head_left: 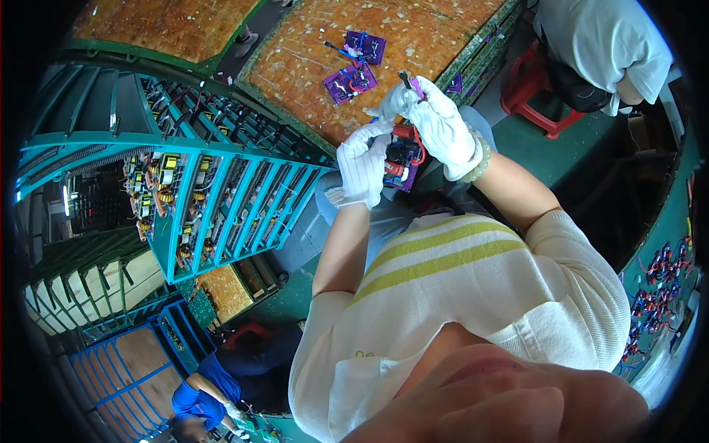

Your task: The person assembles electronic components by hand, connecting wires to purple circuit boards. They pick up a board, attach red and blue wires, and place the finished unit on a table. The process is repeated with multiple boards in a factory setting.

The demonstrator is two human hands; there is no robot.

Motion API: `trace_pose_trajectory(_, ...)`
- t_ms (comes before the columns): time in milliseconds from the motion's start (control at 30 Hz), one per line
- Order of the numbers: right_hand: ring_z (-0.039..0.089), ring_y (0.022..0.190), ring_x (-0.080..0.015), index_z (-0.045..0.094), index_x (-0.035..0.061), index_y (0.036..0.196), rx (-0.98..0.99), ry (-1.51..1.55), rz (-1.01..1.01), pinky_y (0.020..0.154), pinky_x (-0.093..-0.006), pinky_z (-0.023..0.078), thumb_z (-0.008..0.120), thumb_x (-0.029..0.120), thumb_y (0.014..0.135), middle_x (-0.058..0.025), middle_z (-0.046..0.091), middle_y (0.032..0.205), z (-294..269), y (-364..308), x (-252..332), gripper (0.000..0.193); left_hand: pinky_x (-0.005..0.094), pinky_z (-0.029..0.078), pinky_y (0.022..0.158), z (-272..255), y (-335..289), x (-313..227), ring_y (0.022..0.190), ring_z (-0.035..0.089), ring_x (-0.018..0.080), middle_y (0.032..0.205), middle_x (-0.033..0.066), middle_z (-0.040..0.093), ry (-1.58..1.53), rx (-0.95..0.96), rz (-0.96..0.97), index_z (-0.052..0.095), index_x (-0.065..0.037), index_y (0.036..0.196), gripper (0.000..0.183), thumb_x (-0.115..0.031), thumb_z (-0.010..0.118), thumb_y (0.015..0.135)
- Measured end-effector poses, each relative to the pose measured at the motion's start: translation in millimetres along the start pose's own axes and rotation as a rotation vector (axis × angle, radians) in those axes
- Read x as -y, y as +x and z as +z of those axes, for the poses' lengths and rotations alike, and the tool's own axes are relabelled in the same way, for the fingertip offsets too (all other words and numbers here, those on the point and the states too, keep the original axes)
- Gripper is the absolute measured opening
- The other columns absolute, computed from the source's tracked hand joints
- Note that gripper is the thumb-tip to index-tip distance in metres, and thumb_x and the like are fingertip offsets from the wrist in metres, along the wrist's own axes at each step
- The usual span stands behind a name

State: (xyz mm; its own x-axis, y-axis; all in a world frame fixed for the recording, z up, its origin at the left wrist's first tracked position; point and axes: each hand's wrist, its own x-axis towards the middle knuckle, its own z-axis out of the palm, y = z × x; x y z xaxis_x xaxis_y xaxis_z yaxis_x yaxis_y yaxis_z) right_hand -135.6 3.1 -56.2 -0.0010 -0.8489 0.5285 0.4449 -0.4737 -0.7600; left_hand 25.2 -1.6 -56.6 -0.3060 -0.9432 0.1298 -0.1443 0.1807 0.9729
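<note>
While the gloved left hand (363, 166) grips a purple circuit board (402, 156) held off the desk (413, 44), near its front edge, the right hand (441, 122) pinches a black-tipped lead (405, 77) above it. Judged step: wire fitting. Next move needs precise lead alignment.

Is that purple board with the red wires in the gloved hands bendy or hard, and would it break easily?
The purple board probably stays stiff: it keeps flat between the left hand and right hand. Its red wires curve, so they are likely floppy. The small parts sticking up from it look easy to knock, so it is probably fragile.
</note>
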Motion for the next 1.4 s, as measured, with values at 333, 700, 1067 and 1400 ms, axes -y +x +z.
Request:
trace_pose_trajectory(333,0.032,0.054,-0.0110,0.050,0.0036,0.095,-0.604,0.840,0.183,0.052,-0.0272,0.028,0.049,0.026,0.100,0.0010,0.034,0.065,-42,32,6,0.023,0.0432,0.030,0.111,-18,3,-41,0.135,0.036,0.0340,0.145,0.0181,0.036,0.335,0.517,0.463,0.031,-0.004,0.145,0.115,-0.040,0.091,0.053)
trace_pose_trajectory(700,0.062,0.105,-0.0253,0.052,-0.0035,0.125,-0.291,-0.210,0.355,0.091,-0.0310,0.047,0.052,0.038,0.097,-0.0156,0.064,0.112,-50,40,25,0.050,0.0460,0.046,0.086,-19,44,-40,0.105,0.059,0.0246,0.115,0.0069,0.063,-0.926,-0.135,-0.363,0.061,-0.011,0.113,0.040,-0.045,0.056,0.092)
trace_pose_trajectory(1067,0.054,0.106,-0.0363,0.051,-0.0026,0.126,-0.453,-1.543,-0.651,0.095,-0.0420,0.041,0.083,0.031,0.071,-0.0227,0.057,0.114,34,35,119,0.073,0.0536,0.037,0.093,-7,48,-57,0.109,0.057,0.0270,0.115,0.0016,0.061,-0.907,-0.034,-0.558,0.055,-0.021,0.119,0.054,-0.065,0.048,0.088)
trace_pose_trajectory(1400,0.058,0.079,-0.0338,0.066,0.0066,0.094,-0.136,-1.297,-0.306,0.068,-0.0417,0.048,0.068,0.027,0.083,-0.0134,0.060,0.082,16,31,55,0.023,0.0401,0.055,0.072,-8,34,-65,0.090,0.067,0.0233,0.103,0.0113,0.067,-0.333,0.068,-0.287,0.050,-0.002,0.125,0.077,-0.066,0.058,0.083)
